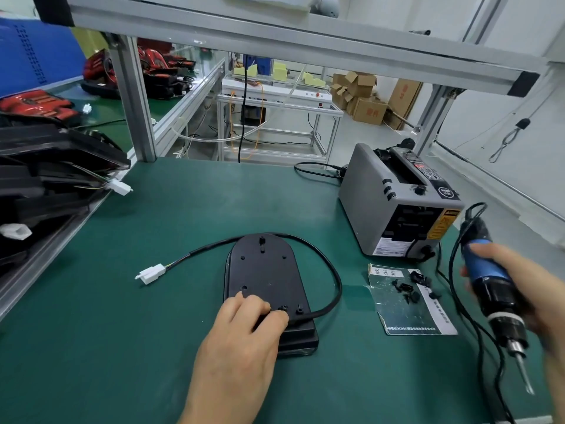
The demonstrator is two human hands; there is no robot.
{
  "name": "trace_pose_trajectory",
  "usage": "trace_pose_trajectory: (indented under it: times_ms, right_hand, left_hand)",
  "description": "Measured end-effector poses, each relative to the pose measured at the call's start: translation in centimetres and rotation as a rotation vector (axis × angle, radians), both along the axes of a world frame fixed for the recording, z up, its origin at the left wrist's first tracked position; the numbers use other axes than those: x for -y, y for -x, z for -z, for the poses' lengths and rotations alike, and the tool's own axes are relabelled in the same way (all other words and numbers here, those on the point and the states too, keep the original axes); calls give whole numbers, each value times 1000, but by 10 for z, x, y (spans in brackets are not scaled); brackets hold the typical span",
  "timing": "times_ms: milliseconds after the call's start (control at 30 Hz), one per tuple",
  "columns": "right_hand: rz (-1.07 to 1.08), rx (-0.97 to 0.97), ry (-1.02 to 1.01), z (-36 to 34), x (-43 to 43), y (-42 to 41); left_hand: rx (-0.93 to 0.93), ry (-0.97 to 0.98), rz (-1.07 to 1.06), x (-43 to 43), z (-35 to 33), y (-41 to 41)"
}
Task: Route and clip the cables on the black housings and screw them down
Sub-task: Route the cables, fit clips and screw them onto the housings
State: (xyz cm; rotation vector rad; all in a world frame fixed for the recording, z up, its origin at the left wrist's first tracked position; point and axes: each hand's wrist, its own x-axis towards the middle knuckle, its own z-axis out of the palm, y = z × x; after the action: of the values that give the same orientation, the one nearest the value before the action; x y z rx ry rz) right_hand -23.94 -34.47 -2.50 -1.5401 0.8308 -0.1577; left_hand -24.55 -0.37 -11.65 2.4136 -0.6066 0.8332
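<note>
A black housing (265, 270) lies flat on the green mat. Its black cable (331, 270) loops from the near end round the right side and over the top, ending in a white connector (152, 273) at the left. My left hand (244, 325) rests on the housing's near end, fingertips pressing the cable beside a small clip (283, 308). My right hand (519, 289) grips a blue and black electric screwdriver (492, 289) at the right, bit pointing down and toward me, away from the housing.
Small black clips and screws (408, 287) lie on a plastic sheet right of the housing. A grey tape dispenser (397, 203) stands behind it. More black housings (46, 179) are stacked at the left on a rack. The screwdriver's cord (458, 301) trails down the right.
</note>
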Motion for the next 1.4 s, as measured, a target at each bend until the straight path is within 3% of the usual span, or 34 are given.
trace_pose_trajectory:
  times_ms: [133, 267, 400, 533, 767, 1400]
  right_hand:
    - [63, 416, -339, -16, -40, -5]
    - [69, 687, -482, -31, -86, -21]
    - [67, 860, -452, -40, -130, -42]
    - [-128, 983, -367, -38, -166, -62]
    - [-301, 1048, -143, -29, -199, -75]
    - [-468, 1115, -64, -29, -215, -67]
  left_hand:
    - [0, -6, -6, 0, 0, 0]
    - [-12, -14, -15, 1, -1, 1]
    - [-23, -23, -21, 0, -1, 1]
    - [-15, -13, -18, 0, 1, 1]
    - [-22, -12, -7, -1, 3, 1]
    - [-23, -15, -32, -2, 6, 1]
